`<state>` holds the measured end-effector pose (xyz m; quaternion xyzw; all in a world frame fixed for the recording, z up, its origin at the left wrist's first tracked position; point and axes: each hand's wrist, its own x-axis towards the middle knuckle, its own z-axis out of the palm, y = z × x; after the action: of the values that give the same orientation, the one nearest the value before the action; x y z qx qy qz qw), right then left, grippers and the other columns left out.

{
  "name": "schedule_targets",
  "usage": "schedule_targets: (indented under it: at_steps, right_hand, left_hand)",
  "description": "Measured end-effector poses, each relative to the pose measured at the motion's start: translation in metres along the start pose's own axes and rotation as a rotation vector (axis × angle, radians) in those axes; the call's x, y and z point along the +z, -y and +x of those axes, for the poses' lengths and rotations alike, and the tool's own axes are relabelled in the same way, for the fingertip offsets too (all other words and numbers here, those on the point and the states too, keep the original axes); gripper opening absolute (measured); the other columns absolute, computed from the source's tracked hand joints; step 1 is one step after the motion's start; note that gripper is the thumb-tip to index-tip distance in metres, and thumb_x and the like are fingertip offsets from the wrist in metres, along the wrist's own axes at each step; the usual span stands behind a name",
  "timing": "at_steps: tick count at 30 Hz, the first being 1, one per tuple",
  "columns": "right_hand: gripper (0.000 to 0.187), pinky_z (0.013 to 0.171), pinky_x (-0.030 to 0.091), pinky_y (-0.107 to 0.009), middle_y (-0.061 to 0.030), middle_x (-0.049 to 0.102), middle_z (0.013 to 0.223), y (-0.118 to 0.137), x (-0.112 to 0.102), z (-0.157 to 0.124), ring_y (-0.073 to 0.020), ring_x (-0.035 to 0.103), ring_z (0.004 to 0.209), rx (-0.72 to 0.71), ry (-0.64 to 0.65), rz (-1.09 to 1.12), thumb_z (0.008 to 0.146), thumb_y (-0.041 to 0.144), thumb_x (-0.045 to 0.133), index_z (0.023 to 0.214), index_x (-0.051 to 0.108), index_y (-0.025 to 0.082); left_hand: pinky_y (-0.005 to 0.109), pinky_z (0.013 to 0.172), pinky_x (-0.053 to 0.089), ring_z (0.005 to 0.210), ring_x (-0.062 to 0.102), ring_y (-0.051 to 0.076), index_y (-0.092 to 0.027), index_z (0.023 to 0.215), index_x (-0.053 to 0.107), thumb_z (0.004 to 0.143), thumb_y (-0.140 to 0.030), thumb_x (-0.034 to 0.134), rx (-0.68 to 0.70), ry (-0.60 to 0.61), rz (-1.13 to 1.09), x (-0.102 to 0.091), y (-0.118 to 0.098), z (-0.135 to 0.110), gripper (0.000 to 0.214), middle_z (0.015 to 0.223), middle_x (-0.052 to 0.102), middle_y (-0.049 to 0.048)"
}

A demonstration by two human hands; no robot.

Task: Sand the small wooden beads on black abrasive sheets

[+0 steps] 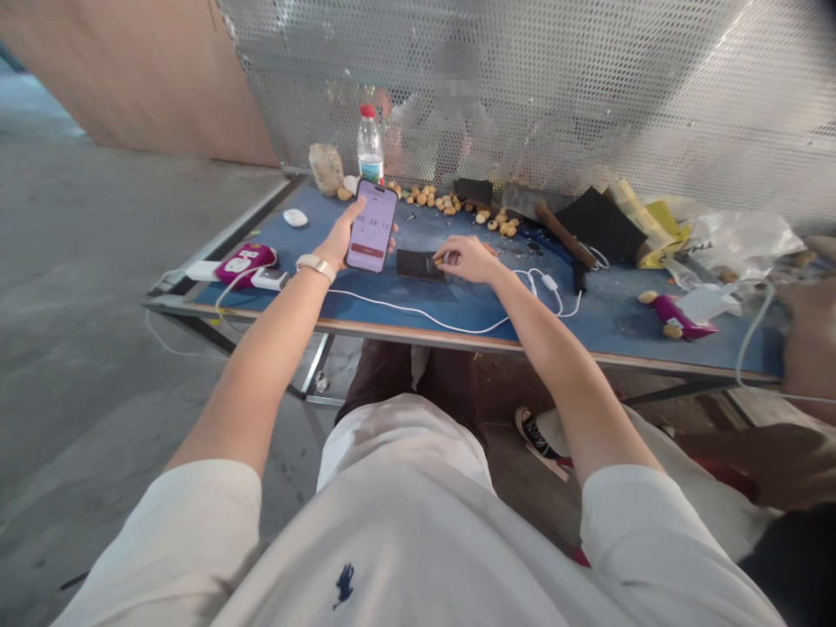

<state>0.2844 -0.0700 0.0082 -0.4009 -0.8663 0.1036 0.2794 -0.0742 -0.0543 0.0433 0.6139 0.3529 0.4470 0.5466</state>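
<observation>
My left hand [340, 238] is wrapped round a smartphone [371, 228], held upright with its lit purple screen facing me and timer digits on it. A pale band circles that wrist. To the right, my right hand [471, 259] has its thumb and fingers pinched together at the right end of a flat black sheet [414, 265] lying on the blue table [418, 300]. Something small and yellowish shows at those fingertips, too small to name. A white cable [418, 311] runs along the table in front of both hands.
Small round tan pieces [448, 204] lie along the back, near a water bottle [369, 144]. A hammer [562, 231], dark sheets and a plastic bag [744, 239] fill the right side. A perforated metal panel [555, 96] stands behind. Another person's shoe [541, 440] shows below.
</observation>
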Motion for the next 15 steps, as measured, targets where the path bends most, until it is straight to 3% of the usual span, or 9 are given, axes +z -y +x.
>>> schedule_targets:
  at_steps: [5,9,15]
  right_hand:
    - [0.024,0.101,0.064,-0.049,-0.0142,0.094,0.119,-0.0012,-0.0002,0.0,-0.0285,0.078,0.089,0.014,0.005,-0.01,0.097,0.032,0.088,0.115,0.1,0.022]
    - [0.021,0.104,0.066,-0.05,-0.0138,0.094,0.12,-0.001,0.0001,0.0003,-0.03,0.081,0.092,0.017,0.009,-0.008,0.098,0.03,0.088,0.114,0.1,0.023]
    - [0.023,0.102,0.066,-0.05,-0.0131,0.094,0.121,-0.0001,-0.0001,0.0001,-0.0288,0.08,0.09,0.033,0.008,-0.001,0.098,0.034,0.089,0.115,0.1,0.023]
  left_hand:
    - [0.059,0.113,0.08,0.137,0.094,0.046,-0.017,0.154,0.084,0.119,-0.102,0.048,0.002,-0.003,-0.005,0.0004,-0.0034,-0.0019,0.098,0.125,0.095,0.0186]
    - [0.058,0.119,0.078,0.135,0.093,0.042,-0.019,0.153,0.082,0.125,-0.096,0.041,-0.02,0.044,-0.026,-0.0023,-0.0007,-0.0008,0.092,0.134,0.095,0.0176]
    - [0.058,0.117,0.076,0.137,0.093,0.042,-0.019,0.161,0.078,0.123,-0.104,0.022,-0.032,-0.018,0.031,0.0002,0.002,0.003,0.108,0.135,0.09,0.0197]
